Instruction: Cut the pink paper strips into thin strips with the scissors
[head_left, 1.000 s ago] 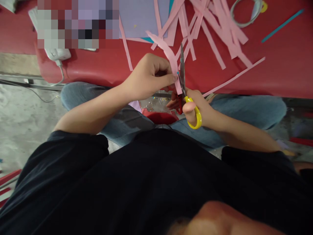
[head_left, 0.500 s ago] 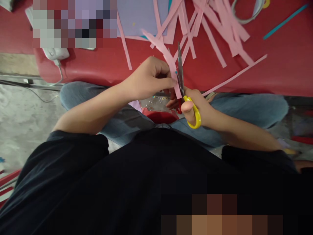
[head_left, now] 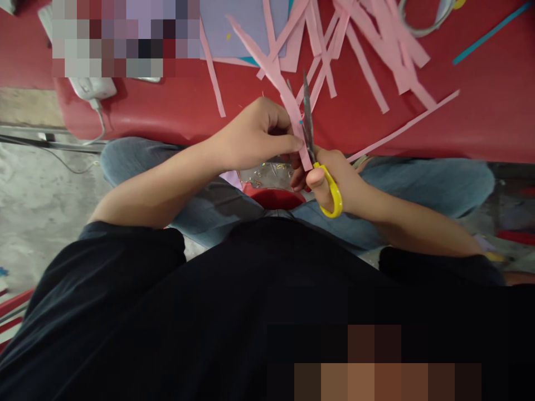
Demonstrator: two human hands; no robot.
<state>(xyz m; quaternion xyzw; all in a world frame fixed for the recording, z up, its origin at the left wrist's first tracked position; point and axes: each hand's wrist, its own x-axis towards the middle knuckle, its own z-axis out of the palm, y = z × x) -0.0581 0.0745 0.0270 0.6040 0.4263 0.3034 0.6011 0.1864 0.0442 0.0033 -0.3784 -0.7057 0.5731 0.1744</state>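
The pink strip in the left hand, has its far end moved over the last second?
Yes. The pink strip has swung left and farther out; its tip now overlaps the lavender sheet.

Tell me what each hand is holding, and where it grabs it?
Left hand pinches a pink paper strip near its lower end. Right hand holds scissors by the yellow handle loops.

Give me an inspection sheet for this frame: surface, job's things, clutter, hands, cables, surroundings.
Surface: red table, strewn with paper.
Job's things: pink paper strip between the blades of yellow-handled scissors.
Clutter: loose pink strips, teal strip, lilac sheet, red container on the lap.
Hands: left hand pinches the strip; right hand grips the scissors.
Cables: white adapter with cord; dark cables on the floor.
Surroundings: concrete floor.
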